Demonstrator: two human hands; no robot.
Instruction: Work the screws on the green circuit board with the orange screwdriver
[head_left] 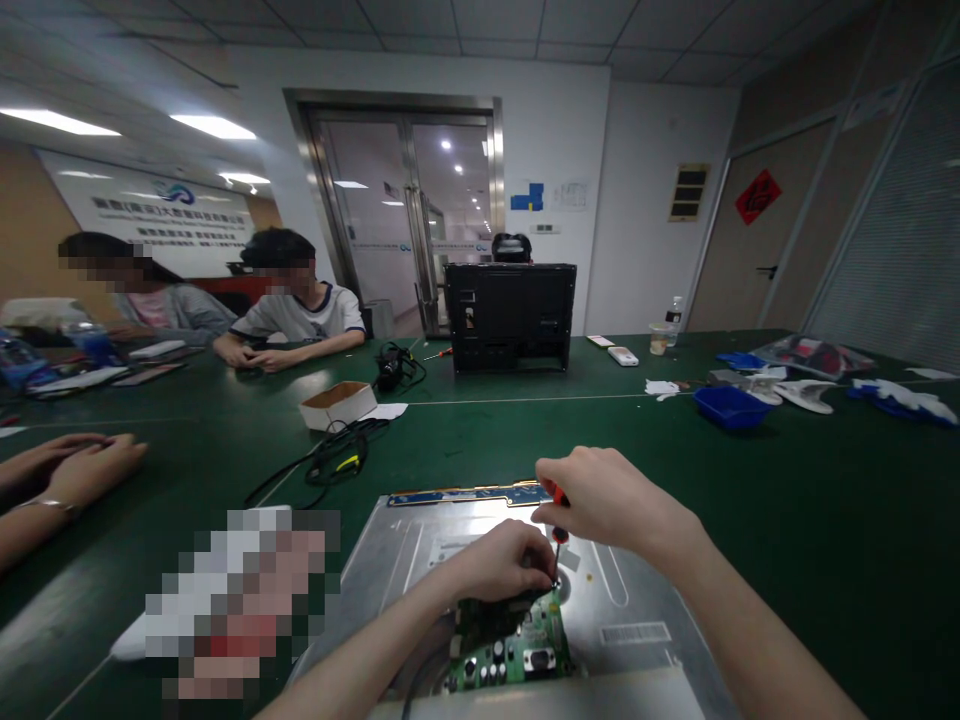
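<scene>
My right hand (604, 498) grips a screwdriver (560, 536) by its red and black handle, with the shaft pointing down. The shaft's lower end meets the upper right corner of a green circuit board (514, 645). Right beside that tip, the fingers of my left hand (501, 562) are pinched together over the board's edge. What they hold, if anything, is hidden. The board lies on the silver metal back of a display panel (637, 600), which has a narrow blue board strip (465, 495) along its far edge.
Black cables (334, 465) and an open cardboard box (337, 405) lie left of the panel. A black monitor housing (511, 318) stands across the table. A blue tray (731, 407) is at right. Another person's hands (90, 470) rest at left; two people (300, 300) sit beyond.
</scene>
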